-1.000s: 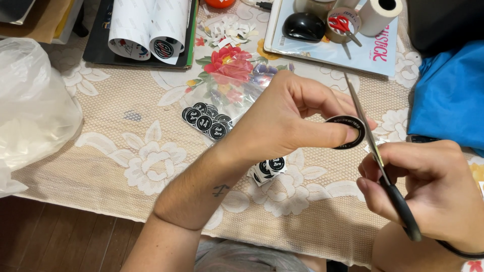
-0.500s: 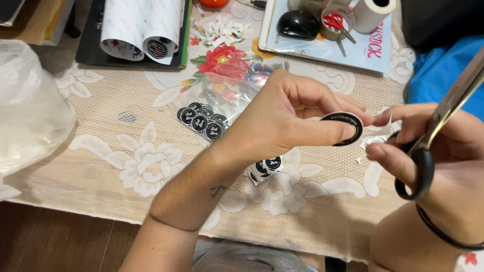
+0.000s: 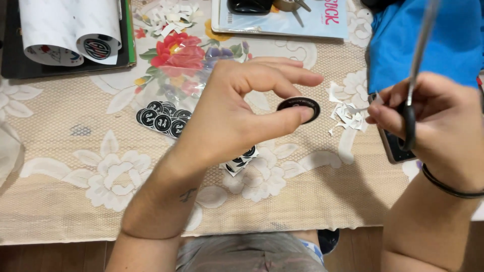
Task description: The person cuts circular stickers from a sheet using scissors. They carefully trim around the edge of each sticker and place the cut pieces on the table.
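Note:
My left hand (image 3: pixel 237 111) pinches a round black sticker (image 3: pixel 298 107) between thumb and fingers, held flat above the table. My right hand (image 3: pixel 433 126) grips scissors (image 3: pixel 413 85) with black handles, blades pointing up and away toward the top right. A strip of uncut black stickers (image 3: pixel 241 160) lies under my left wrist. A fanned pile of cut round black stickers (image 3: pixel 162 119) rests left of my left hand. White paper scraps (image 3: pixel 348 113) lie between my two hands.
A lace and floral tablecloth (image 3: pixel 91 171) covers the table. Rolled white sheets (image 3: pixel 70 30) lie at the top left, a light blue tray (image 3: pixel 282 20) with tools at the top, blue cloth (image 3: pixel 448 45) at the top right. A phone (image 3: pixel 390 146) sits under my right hand.
My right hand has lifted the scissors away from the sticker and swung the blades upward. The view has moved closer. My left hand still pinches the sticker.

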